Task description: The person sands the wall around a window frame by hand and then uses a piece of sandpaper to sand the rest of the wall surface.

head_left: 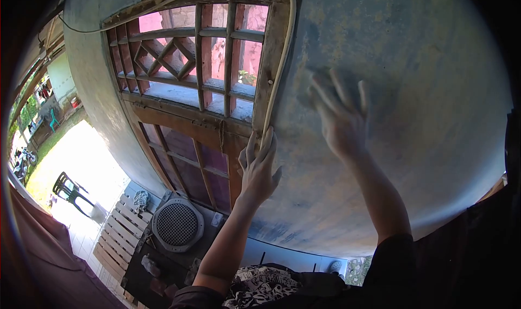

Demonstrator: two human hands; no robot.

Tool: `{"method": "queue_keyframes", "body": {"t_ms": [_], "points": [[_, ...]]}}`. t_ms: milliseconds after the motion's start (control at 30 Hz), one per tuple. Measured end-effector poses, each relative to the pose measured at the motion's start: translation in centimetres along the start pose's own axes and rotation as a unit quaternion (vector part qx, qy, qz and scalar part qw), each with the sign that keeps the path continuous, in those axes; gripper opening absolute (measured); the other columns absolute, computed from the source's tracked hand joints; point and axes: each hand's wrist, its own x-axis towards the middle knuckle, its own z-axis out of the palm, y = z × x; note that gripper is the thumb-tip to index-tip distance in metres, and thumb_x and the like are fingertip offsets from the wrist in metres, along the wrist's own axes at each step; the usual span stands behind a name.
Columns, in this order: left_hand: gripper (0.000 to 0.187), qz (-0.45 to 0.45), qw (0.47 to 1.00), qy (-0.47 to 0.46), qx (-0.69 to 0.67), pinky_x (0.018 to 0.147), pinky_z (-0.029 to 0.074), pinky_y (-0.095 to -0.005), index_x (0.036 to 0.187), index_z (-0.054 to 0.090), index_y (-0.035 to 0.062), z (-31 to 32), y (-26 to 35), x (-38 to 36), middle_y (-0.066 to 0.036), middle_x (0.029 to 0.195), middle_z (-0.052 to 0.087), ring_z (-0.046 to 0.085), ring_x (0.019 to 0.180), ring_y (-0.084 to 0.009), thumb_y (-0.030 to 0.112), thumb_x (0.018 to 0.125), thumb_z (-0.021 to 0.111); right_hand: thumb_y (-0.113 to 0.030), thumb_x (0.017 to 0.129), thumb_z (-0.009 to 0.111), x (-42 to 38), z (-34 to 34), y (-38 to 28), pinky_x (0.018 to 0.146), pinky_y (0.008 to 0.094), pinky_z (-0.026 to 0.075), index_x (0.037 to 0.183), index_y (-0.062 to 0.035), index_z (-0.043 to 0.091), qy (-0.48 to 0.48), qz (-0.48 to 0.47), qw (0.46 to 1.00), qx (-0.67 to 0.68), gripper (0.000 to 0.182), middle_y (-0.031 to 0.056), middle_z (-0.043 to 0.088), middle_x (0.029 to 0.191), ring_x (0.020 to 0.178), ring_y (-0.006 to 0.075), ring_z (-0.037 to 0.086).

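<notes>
My right hand is raised against the blue-grey, patchy wall, its fingers spread and a little blurred. A dark patch shows around its fingertips; I cannot tell if it is shadow or a thin pad under them. My left hand rests with outstretched fingers on the right post of the wooden window frame. Its fingertips lie at the lower end of a pale cable conduit, which runs up the post and bends over the top of the frame.
Below the window stand a dark table with a round-grilled speaker on it and a slatted wooden bench holding a crumpled cloth. A dark chair stands on the sunlit ground to the left. Glazed panes sit under the lattice.
</notes>
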Motion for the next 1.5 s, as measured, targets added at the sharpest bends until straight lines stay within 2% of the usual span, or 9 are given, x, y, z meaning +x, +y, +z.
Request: {"method": "queue_keyframes", "body": {"t_ms": [133,233,300,433,633,867,1133,1400,1500], "points": [[0.096,0.009,1.0,0.016,-0.008,0.123,0.022,-0.0547,0.162,0.04,0.006,0.1,0.4,0.0,-0.012,0.175,0.029,0.019,0.162,-0.0393,0.013,0.079,0.086,-0.011,0.096,0.072,1.8,-1.3,1.1,0.133,0.0542,0.018,0.12,-0.024,0.079,0.055,0.099,0.994,-0.004,0.028,-0.0125,0.056,0.159,0.158,0.0164,0.036],[0.094,0.024,0.999,0.016,-0.021,0.123,0.022,-0.0549,0.162,0.04,0.0059,0.5,0.2,-0.3,-0.012,0.175,0.03,0.021,0.162,-0.0394,0.013,0.08,0.086,-0.013,0.096,0.071,-1.5,2.1,-2.0,0.132,0.0516,0.023,0.12,-0.0242,0.079,0.062,0.053,0.996,0.045,0.028,-0.0103,0.057,0.158,0.157,0.0178,0.037],[0.094,0.035,0.999,0.017,-0.021,0.122,0.022,-0.0549,0.162,0.04,0.006,0.9,-0.3,-0.5,-0.011,0.175,0.031,0.022,0.161,-0.0396,0.013,0.08,0.085,-0.013,0.096,0.071,-4.4,1.6,-5.1,0.129,0.0489,0.029,0.122,-0.0219,0.079,-0.078,-0.086,0.989,0.096,0.029,-0.0081,0.058,0.157,0.156,0.0203,0.039],[0.094,0.049,0.998,0.017,-0.028,0.122,0.022,-0.0547,0.162,0.04,0.0066,0.7,-0.4,-0.1,-0.01,0.175,0.032,0.024,0.161,-0.0399,0.012,0.079,0.085,-0.012,0.095,0.071,-3.1,0.1,-2.3,0.128,0.0484,0.032,0.124,-0.0193,0.079,-0.05,-0.069,0.99,0.108,0.03,-0.0071,0.059,0.156,0.154,0.0225,0.041],[0.091,0.044,0.998,0.011,-0.046,0.12,0.024,-0.0539,0.162,0.043,0.0094,-0.4,-0.7,0.0,-0.008,0.172,0.037,0.029,0.158,-0.0402,0.01,0.08,0.082,-0.011,0.097,0.071,1.9,-2.8,2.7,0.128,0.0497,0.032,0.121,-0.0162,0.079,0.088,0.127,0.988,-0.012,0.026,-0.0068,0.06,0.155,0.153,0.0208,0.043],[0.083,0.064,0.996,0.023,-0.052,0.118,0.026,-0.0531,0.158,0.051,0.0128,-1.3,-2.3,0.9,-0.004,0.166,0.048,0.031,0.156,-0.0398,0.01,0.081,0.081,-0.021,0.1,0.071,-3.6,-0.3,-3.3,0.128,0.0464,0.032,0.121,-0.0189,0.079,-0.067,-0.06,0.994,0.068,0.023,-0.0063,0.06,0.155,0.154,0.0202,0.042],[0.089,0.022,0.994,0.027,-0.103,0.123,0.024,-0.0544,0.161,0.048,0.0113,1.3,-1.0,-0.1,-0.009,0.17,0.041,0.029,0.157,-0.0427,0.013,0.08,0.084,-0.019,0.101,0.068,0.7,-2.6,2.0,0.125,0.0474,0.036,0.12,-0.0162,0.078,0.09,0.148,0.983,-0.059,0.022,-0.004,0.059,0.157,0.154,0.0227,0.042],[0.099,0.016,0.993,0.033,-0.113,0.125,0.02,-0.056,0.166,0.035,0.0086,3.3,-0.9,-0.4,-0.015,0.175,0.031,0.021,0.161,-0.0464,0.016,0.082,0.086,-0.025,0.097,0.073,-2.7,-0.2,-1.2,0.114,0.0448,0.045,0.112,-0.0098,0.078,-0.016,-0.088,0.995,0.053,0.022,-0.001,0.063,0.152,0.149,0.0274,0.049],[0.099,0.013,0.995,0.04,-0.093,0.126,0.02,-0.0563,0.167,0.034,0.0082,3.7,-0.5,-0.6,-0.016,0.175,0.03,0.02,0.161,-0.0461,0.018,0.083,0.087,-0.024,0.095,0.074,-2.2,0.5,0.8,0.112,0.0453,0.046,0.115,-0.0115,0.079,0.109,0.069,0.987,0.093,0.024,-0.0002,0.065,0.149,0.141,0.0279,0.055]]}}
